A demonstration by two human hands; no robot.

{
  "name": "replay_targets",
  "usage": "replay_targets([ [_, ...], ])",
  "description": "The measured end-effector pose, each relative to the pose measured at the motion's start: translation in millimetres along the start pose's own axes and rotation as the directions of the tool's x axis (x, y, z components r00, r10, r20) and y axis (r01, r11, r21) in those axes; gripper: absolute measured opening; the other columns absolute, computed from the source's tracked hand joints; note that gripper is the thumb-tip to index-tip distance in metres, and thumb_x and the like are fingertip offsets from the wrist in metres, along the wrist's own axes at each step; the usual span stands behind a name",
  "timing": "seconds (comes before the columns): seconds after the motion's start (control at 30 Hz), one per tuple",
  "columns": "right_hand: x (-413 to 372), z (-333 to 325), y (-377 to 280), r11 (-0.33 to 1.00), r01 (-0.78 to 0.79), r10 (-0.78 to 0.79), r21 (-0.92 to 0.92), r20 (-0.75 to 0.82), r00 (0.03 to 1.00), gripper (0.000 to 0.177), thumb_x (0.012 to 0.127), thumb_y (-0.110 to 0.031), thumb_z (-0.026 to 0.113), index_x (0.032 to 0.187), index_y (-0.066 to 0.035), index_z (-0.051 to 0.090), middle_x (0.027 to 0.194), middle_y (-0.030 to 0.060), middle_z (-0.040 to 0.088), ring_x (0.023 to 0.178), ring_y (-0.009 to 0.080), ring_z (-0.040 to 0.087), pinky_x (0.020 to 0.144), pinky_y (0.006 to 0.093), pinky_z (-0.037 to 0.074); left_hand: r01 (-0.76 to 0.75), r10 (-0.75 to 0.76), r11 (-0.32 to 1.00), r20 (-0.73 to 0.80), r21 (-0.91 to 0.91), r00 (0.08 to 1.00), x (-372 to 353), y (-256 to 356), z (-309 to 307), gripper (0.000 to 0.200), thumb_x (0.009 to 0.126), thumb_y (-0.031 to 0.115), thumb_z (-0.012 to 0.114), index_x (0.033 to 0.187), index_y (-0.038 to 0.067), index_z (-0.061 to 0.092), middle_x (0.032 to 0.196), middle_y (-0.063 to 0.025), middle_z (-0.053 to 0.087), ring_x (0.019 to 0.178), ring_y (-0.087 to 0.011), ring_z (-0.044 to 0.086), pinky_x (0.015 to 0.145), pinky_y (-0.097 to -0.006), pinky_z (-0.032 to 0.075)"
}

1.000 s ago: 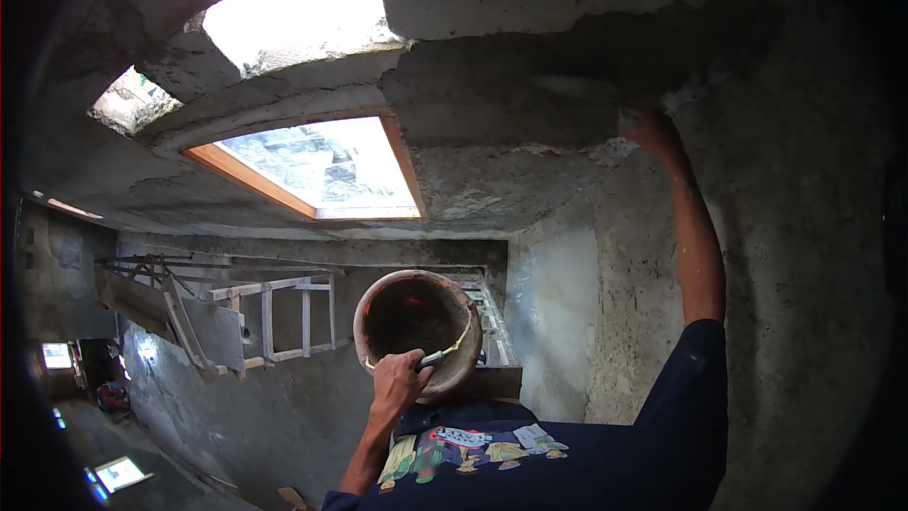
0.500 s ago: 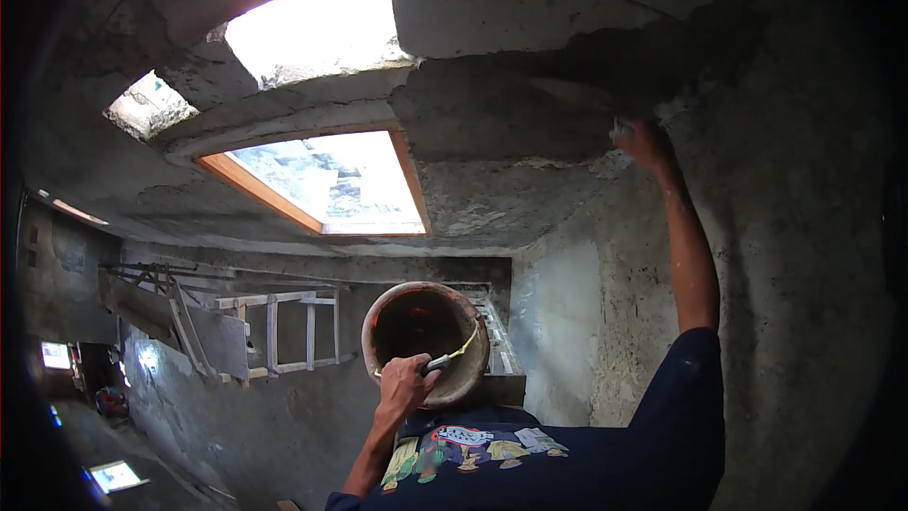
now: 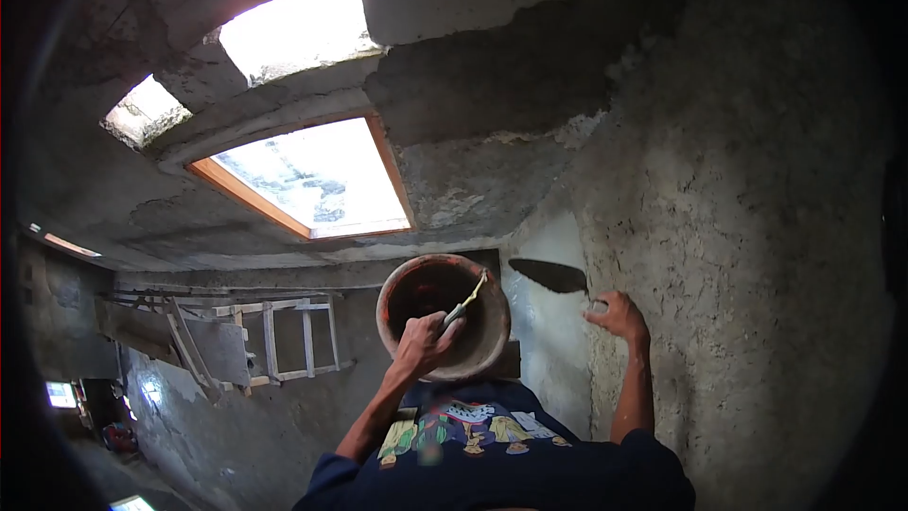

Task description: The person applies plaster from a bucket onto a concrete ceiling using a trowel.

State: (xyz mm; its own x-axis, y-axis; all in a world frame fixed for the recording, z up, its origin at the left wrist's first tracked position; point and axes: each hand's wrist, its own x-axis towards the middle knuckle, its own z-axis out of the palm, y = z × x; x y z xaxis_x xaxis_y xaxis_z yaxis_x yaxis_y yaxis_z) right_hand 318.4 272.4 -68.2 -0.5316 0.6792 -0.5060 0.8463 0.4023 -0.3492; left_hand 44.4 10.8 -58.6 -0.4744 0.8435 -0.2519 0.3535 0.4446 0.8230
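My left hand (image 3: 427, 341) is closed around the grip of the handle of a round bucket (image 3: 492, 341), held in front of my chest with its mouth facing me. The bucket's inside is dark with reddish patches; how much lies in it cannot be made out. To the right, my right hand (image 3: 619, 315) grips a trowel (image 3: 549, 275) by its handle. The dark blade points left toward the bucket, apart from its rim. Darker, damp-looking plaster (image 3: 501, 76) covers a band of the wall above.
A wood-framed window (image 3: 312, 180) and two bright openings above it break the wall ahead. Rough plastered wall (image 3: 738, 227) stands close on my right. Lower left, a wooden ladder-like frame (image 3: 284, 341) stands beside boards.
My right hand has come down from the upper wall toward the bucket, and the trowel blade now shows clearly. The bucket has shifted slightly up and right in view.
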Motion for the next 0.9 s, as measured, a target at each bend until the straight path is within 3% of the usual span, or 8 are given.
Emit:
replay_targets([
  [0.2, -47.9, 60.1, 4.9, 0.989, 0.06, -0.071, 0.138, 0.079, 0.994, 0.048, 0.07, -0.037, 0.075, 0.099, 0.0, 0.068, 0.088, 0.0179, 0.068, 0.078, 0.0286, 0.066, 0.074, 0.0351, 0.05, -0.032, 0.04, 0.995, 0.085, -0.096, 0.996, -4.3, 6.9, 22.9, 0.044, 0.094, 0.034, 0.055, 0.072, -0.003, 0.05, 0.052, -0.0102, 0.04, 0.048, -0.0138, 0.037, 0.048, -0.0359, 0.034],
  [0.37, -38.9, 130.1, -10.3, 0.984, 0.111, -0.118, 0.135, 0.044, 0.992, 0.053, 0.074, -0.039, 0.07, 0.109, -0.001, 0.063, 0.105, 0.0222, 0.064, 0.1, 0.0355, 0.062, 0.088, 0.0395, 0.048, 0.016, 0.003, 0.985, 0.111, -0.17, 0.994, -4.8, -20.2, 41.0, 0.046, 0.095, 0.038, 0.052, 0.07, -0.001, 0.05, 0.054, -0.0043, 0.041, 0.053, -0.0111, 0.039, 0.049, -0.0333, 0.034],
  [0.47, -37.5, 141.2, -29.4, 0.991, -0.025, 0.005, 0.129, 0.153, 0.988, 0.057, 0.076, -0.038, 0.067, 0.119, -0.002, 0.057, 0.114, 0.0235, 0.06, 0.108, 0.0379, 0.057, 0.093, 0.0426, 0.046, 0.036, -0.012, 0.982, 0.126, -0.183, 0.992, -4.3, -31.5, 40.1, 0.044, 0.096, 0.037, 0.052, 0.072, 0.0, 0.053, 0.056, 0.0003, 0.041, 0.055, -0.0085, 0.039, 0.05, -0.0307, 0.034],
  [0.53, -30.1, 158.8, -26.2, 0.994, 0.032, -0.051, 0.107, 0.176, 0.983, 0.06, 0.077, -0.037, 0.066, 0.124, -0.002, 0.053, 0.116, 0.0242, 0.059, 0.108, 0.0389, 0.056, 0.093, 0.0435, 0.045, -0.056, 0.055, 0.982, -0.014, -0.181, 0.998, 1.5, -43.2, 42.3, 0.044, 0.094, 0.036, 0.053, 0.073, -0.003, 0.054, 0.058, -0.0135, 0.049, 0.05, -0.0194, 0.044, 0.052, -0.0379, 0.039],
  [0.6, -27.9, 175.3, -18.1, 0.997, 0.043, -0.054, 0.07, 0.168, 0.984, 0.061, 0.078, -0.037, 0.066, 0.126, -0.004, 0.051, 0.115, 0.025, 0.059, 0.108, 0.0396, 0.056, 0.092, 0.0443, 0.046, -0.15, 0.141, 0.986, -0.115, -0.077, 0.983, 4.5, -47.4, 31.7, 0.036, 0.095, 0.031, 0.053, 0.081, -0.002, 0.055, 0.064, -0.0172, 0.056, 0.053, -0.0289, 0.054, 0.055, -0.041, 0.042],
  [0.67, -28.8, 181.9, -14.8, 0.993, 0.074, -0.081, 0.094, 0.082, 0.993, 0.051, 0.077, -0.032, 0.064, 0.117, -0.002, 0.05, 0.105, 0.0268, 0.061, 0.101, 0.0432, 0.057, 0.088, 0.0491, 0.046, -0.146, 0.124, 0.987, -0.276, -0.063, 0.953, 6.0, -48.7, 25.2, 0.03, 0.095, 0.029, 0.052, 0.093, -0.001, 0.054, 0.075, -0.0237, 0.061, 0.07, -0.0389, 0.063, 0.061, -0.0449, 0.045],
  [0.73, -29.0, 180.5, -17.1, 0.993, 0.084, -0.089, 0.083, 0.062, 0.994, 0.053, 0.077, -0.03, 0.064, 0.119, -0.002, 0.049, 0.104, 0.0282, 0.061, 0.1, 0.044, 0.058, 0.087, 0.0498, 0.046, 0.066, -0.069, 0.998, -0.291, -0.023, 0.954, 14.7, -87.7, 27.5, 0.037, 0.096, 0.033, 0.05, 0.101, -0.003, 0.051, 0.082, -0.0311, 0.061, 0.087, -0.0462, 0.061, 0.067, -0.049, 0.046],
  [0.9, -25.4, 183.2, -22.0, 0.996, 0.082, -0.083, 0.032, 0.03, 0.996, 0.058, 0.078, -0.032, 0.063, 0.126, -0.003, 0.047, 0.101, 0.0274, 0.062, 0.098, 0.0439, 0.059, 0.087, 0.0498, 0.046, 0.335, -0.31, 0.939, -0.232, 0.077, 0.922, 32.9, -151.7, 29.9, 0.06, 0.09, 0.05, 0.052, 0.089, -0.011, 0.057, 0.078, -0.0342, 0.061, 0.084, -0.0477, 0.061, 0.069, -0.0502, 0.047],
])
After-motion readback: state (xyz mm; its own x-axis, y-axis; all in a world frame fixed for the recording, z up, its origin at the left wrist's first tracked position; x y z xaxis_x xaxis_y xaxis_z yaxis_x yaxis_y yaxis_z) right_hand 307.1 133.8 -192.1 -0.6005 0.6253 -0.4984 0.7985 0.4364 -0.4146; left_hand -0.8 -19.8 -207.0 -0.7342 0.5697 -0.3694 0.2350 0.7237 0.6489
